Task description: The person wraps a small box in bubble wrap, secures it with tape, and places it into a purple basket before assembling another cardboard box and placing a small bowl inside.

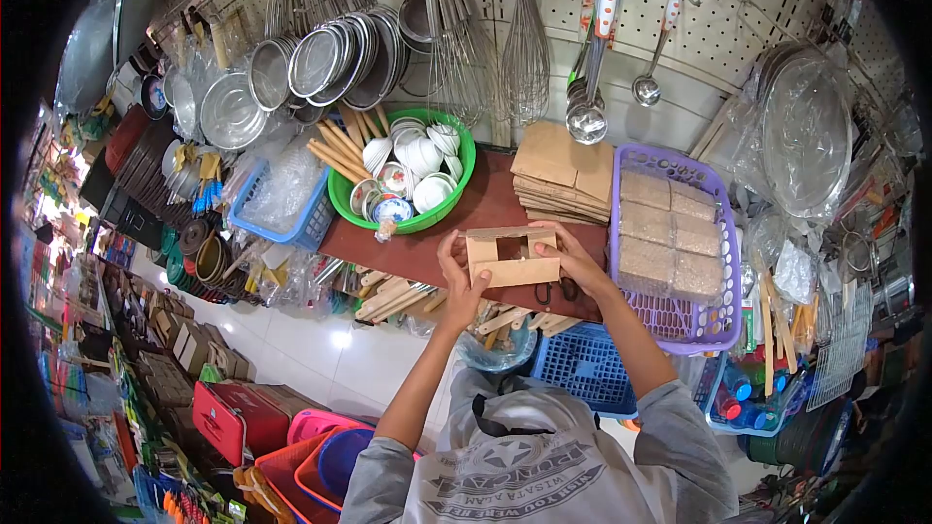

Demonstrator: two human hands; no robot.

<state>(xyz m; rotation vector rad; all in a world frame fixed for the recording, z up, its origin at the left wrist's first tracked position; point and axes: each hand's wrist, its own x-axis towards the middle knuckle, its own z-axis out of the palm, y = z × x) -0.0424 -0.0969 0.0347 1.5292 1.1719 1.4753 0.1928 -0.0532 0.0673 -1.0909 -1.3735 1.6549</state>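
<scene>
A small brown cardboard box (515,276) with a cut-out window in it is held over the dark red tabletop (427,247). My left hand (458,270) grips the box's left end, thumb on the near side. Around its right end my right hand (575,267) is closed, fingers near the top edge. Dark-handled scissors (546,295) lie on the table just below the box, near my right hand. Behind the box is a stack of flat brown cardboard (563,170). What the box contains, if anything, cannot be made out.
A green basin (408,225) of white bowls and wooden-handled tools stands left. On the right, a purple basket (680,338) holds several bubble-wrapped brown packs. Whisks (526,68), strainers (325,60) and ladles (587,121) hang behind. Blue baskets (585,369) sit below the table edge.
</scene>
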